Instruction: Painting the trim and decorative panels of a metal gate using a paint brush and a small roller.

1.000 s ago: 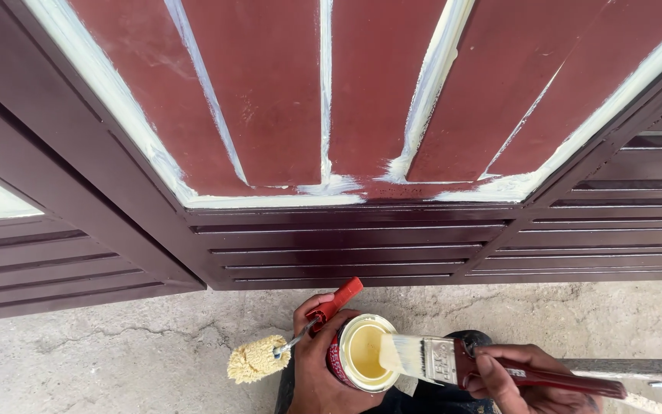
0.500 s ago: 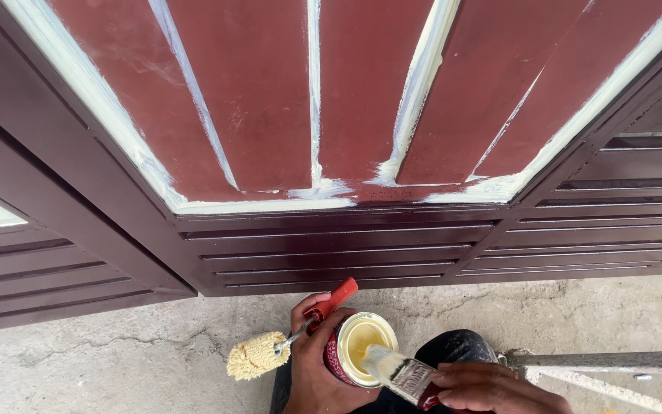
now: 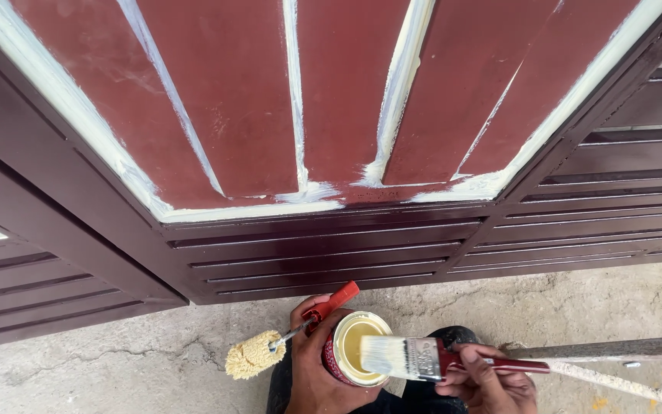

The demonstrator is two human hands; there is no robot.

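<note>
while the left hand (image 3: 317,368) grips an open paint can (image 3: 354,349) and a small roller (image 3: 258,353) together, the right hand (image 3: 488,379) is closed around a red-handled brush (image 3: 423,359), bristles over the can's mouth, below a maroon gate (image 3: 331,115).

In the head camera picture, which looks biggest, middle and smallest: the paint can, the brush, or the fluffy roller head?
1. Paintbrush, longest across, bristles to red handle.
2. Paint can in the left hand.
3. Mini roller head.
Can and roller head look close in size, so that order is unsure.
</note>
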